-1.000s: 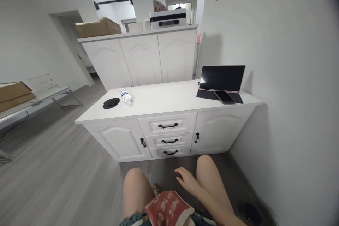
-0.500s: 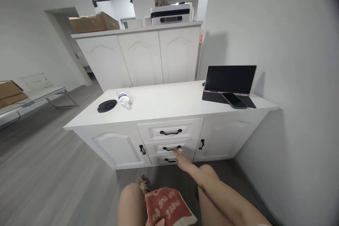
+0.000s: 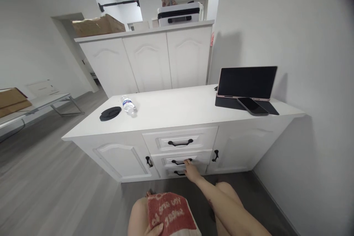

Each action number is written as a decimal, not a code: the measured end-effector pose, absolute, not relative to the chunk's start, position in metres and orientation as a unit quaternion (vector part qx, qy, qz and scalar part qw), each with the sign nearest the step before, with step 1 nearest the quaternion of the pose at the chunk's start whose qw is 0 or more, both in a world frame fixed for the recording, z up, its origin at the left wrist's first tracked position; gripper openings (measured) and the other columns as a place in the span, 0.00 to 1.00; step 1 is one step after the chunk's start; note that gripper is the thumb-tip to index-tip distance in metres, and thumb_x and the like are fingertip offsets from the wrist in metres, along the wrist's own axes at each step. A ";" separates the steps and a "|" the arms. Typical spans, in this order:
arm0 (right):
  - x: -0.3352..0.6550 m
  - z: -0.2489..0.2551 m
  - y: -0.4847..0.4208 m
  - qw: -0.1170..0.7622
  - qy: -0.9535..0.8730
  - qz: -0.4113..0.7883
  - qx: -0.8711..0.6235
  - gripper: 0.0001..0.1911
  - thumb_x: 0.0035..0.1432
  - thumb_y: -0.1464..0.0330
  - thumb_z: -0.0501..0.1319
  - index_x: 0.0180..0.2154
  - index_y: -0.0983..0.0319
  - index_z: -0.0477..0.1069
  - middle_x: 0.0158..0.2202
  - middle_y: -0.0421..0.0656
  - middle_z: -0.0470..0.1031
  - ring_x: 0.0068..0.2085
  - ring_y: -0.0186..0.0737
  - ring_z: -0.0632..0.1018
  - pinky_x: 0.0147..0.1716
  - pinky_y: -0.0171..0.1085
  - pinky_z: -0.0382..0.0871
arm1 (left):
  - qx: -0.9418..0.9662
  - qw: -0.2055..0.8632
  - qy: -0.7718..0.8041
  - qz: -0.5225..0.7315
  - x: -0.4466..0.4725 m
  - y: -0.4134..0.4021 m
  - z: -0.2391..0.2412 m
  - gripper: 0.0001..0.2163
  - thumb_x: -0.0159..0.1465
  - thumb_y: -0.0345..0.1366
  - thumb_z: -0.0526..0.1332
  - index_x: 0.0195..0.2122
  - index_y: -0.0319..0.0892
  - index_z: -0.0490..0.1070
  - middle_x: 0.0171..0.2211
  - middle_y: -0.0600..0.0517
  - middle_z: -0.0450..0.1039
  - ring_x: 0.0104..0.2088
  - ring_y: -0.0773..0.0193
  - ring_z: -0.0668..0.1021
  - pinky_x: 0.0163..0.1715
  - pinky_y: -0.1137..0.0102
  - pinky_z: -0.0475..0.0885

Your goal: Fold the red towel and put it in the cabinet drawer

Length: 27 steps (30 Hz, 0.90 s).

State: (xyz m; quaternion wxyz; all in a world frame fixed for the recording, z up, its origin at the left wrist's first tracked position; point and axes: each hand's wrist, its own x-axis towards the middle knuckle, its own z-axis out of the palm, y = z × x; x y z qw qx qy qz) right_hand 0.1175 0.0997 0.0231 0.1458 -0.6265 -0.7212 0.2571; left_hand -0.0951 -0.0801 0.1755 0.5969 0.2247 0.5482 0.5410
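A red cloth (image 3: 172, 212) with pale lettering and a cream edge lies over my lap. My left hand (image 3: 156, 230) grips its near edge, thumb on top, with the other fingers hidden beneath. My right hand (image 3: 191, 171) reaches down to the white cabinet's middle drawer (image 3: 163, 160), its fingers hooked over the right end of the black drawer handle (image 3: 178, 162). Whether this drawer stands slightly out is hard to tell. Above it is the top drawer (image 3: 181, 143), shut; below, the bottom drawer's handle (image 3: 179, 173) is partly covered by my hand.
On the cabinet top (image 3: 171, 108) lie a water bottle (image 3: 128, 106), a black round object (image 3: 110, 113), a tablet (image 3: 247, 82) on its stand and a phone (image 3: 252, 106). Behind stands a taller cabinet (image 3: 151, 61) bearing a cardboard box (image 3: 99, 25) and a white case (image 3: 179, 14). A wall (image 3: 318, 62) rises at right.
My right fingers have shifted from just under the middle drawer's handle to over its right end. The cloth lies flatter, and my left hand shows more. The view has come slightly closer.
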 end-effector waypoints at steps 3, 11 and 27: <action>0.119 0.029 0.090 0.138 -0.724 0.261 -0.624 0.23 0.52 0.77 0.57 0.52 0.64 0.65 0.60 0.52 0.62 0.50 0.45 0.75 0.48 0.39 0.66 | 0.242 0.578 0.569 0.533 -0.094 -0.082 0.163 0.23 0.33 0.36 0.75 0.34 0.44 0.77 0.42 0.43 0.78 0.62 0.40 0.60 0.63 0.58 0.53; 0.125 0.043 0.065 0.143 -0.733 0.260 -0.613 0.15 0.58 0.73 0.55 0.45 0.61 0.74 0.51 0.47 0.73 0.51 0.44 0.74 0.50 0.37 0.64 | 0.114 0.670 0.570 0.461 -0.104 -0.089 0.145 0.21 0.43 0.40 0.72 0.40 0.46 0.76 0.39 0.48 0.80 0.53 0.44 0.73 0.53 0.52 0.67; 0.123 0.062 -0.002 0.068 -0.739 0.261 -0.617 0.10 0.54 0.66 0.60 0.32 0.62 0.80 0.35 0.54 0.80 0.40 0.52 0.80 0.41 0.40 0.70 | 0.119 0.629 0.521 0.565 -0.096 -0.090 0.185 0.17 0.51 0.41 0.69 0.41 0.41 0.76 0.34 0.46 0.81 0.42 0.48 0.80 0.42 0.60 0.76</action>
